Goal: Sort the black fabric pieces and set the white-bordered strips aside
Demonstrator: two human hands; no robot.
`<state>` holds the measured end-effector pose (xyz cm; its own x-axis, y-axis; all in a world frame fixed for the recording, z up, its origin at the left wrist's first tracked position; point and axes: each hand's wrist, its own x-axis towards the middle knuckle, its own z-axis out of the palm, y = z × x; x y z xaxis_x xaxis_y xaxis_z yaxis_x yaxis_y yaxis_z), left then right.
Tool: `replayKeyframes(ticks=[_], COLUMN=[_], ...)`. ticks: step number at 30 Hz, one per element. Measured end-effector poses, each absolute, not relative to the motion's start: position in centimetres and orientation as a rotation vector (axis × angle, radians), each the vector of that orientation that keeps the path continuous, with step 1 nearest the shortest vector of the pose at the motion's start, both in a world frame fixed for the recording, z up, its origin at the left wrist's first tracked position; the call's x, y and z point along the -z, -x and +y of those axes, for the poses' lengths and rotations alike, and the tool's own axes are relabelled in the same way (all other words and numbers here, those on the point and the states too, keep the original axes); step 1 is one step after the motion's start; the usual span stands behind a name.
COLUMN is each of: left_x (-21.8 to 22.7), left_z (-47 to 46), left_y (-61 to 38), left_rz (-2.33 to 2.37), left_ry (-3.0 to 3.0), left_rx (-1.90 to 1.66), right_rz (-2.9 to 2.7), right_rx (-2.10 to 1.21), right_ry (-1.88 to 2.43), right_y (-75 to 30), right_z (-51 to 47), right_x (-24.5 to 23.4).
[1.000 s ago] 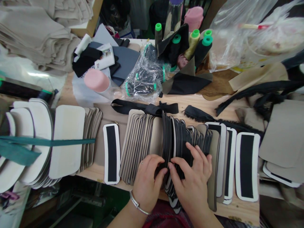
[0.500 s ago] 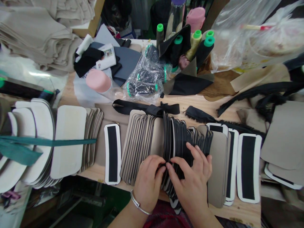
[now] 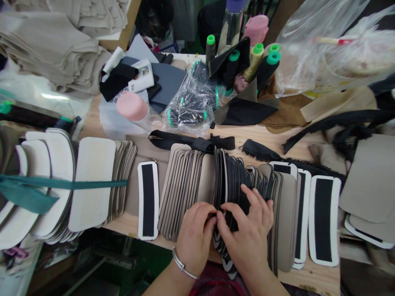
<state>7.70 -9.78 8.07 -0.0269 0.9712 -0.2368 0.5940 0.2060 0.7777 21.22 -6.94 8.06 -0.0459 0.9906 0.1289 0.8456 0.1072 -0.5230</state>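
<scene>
A long row of rounded-corner fabric panels [image 3: 177, 191], grey-brown and black, stands on edge across the table. My left hand [image 3: 197, 230], with a bracelet at the wrist, pinches thumb and forefinger together at the edge of a dark panel [image 3: 219, 181] mid-row. Close against it, my right hand [image 3: 245, 228] has its thumb and forefinger nearly meeting on the same edge. Its other fingers spread over the black panels. What lies between the fingertips is mostly hidden. A white-bordered panel with a black centre [image 3: 148, 201] lies left of the row; a similar panel [image 3: 324, 222] leans at its right end.
A green strap [image 3: 92, 185] runs across stacked white pieces [image 3: 92, 164] at left. Behind lie black fabric strips [image 3: 191, 142], plastic-wrapped thread spools [image 3: 188, 115], a pink-lidded bottle [image 3: 132, 107] and standing thread cones [image 3: 253, 61]. The table's front edge [image 3: 129, 232] is close.
The view has shifted slightly. Panels just right of my right hand have fanned apart, showing more edges. Both hands stay at the same spot in the row, fingertips still together.
</scene>
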Motion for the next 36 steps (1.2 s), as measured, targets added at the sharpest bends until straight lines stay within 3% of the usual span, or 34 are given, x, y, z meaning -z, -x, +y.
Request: replayKeyframes(ticks=[19, 23, 25, 28, 36], left_x=[-9.1, -8.4, -7.2, -5.4, -4.8], left_z=[-10.2, -10.6, -10.6, -10.4, -10.3], left_y=[-6.3, -0.4, 3.3, 7.1, 7.6], left_rz=[1.722, 2.166, 2.501, 2.596, 2.552], left_ry=[-1.441, -1.530, -1.490, -1.469, -1.526], left_rx=[-0.645, -0.814, -0.580, -0.334, -0.177], right_rz=[-1.941, -1.947, -1.946, -1.950, -1.960], right_rx=[-0.371, -0.290, -0.269, -0.254, -0.205], right_ry=[1.779, 1.771, 1.768, 1.750, 1.718], right_y=[-20.1, -20.1, -20.2, -20.2, -21.1], right_z=[-6.0, -6.0, -6.1, -6.3, -6.7], right_x=[-8.6, -8.3, -8.2, -8.1, -8.0])
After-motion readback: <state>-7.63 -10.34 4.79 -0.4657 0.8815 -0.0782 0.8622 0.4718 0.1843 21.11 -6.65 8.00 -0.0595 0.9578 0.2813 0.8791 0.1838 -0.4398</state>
